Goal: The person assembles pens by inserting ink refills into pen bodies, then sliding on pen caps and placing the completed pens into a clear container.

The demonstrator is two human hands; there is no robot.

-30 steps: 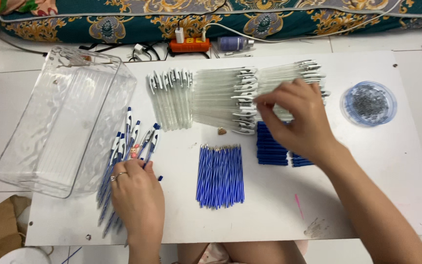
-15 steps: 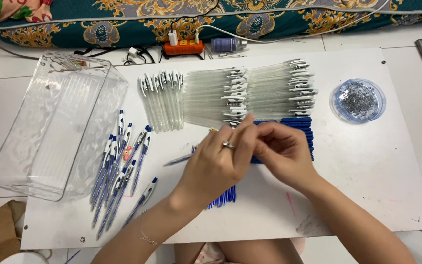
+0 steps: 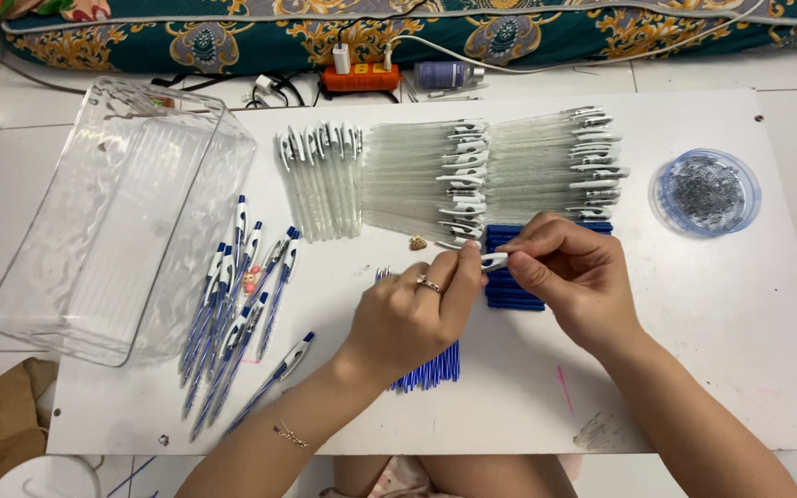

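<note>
Head view: both hands meeting over mid-worktop, pinching one clear pen barrel between them.

Nearest, blue refills (image 3: pixel 431 373) are lying bunched under the left wrist, within easy reach. Left hand (image 3: pixel 412 314) and right hand (image 3: pixel 569 277) are working together: fingers of each are closed on the white-clipped pen barrel (image 3: pixel 493 262), held level just above the worktop (image 3: pixel 694 369), apparently to steady it from both ends. Blue caps (image 3: pixel 509 295) are sitting stacked beneath the right hand. Off left, finished blue-and-white pens (image 3: pixel 232 304) are lying fanned beside a clear plastic bin (image 3: pixel 113 221). Farther back, empty clear barrels (image 3: pixel 472 175) are lying in sorted rows; a blue-rimmed dish of small springs (image 3: pixel 705 192) is sitting far right.
</note>
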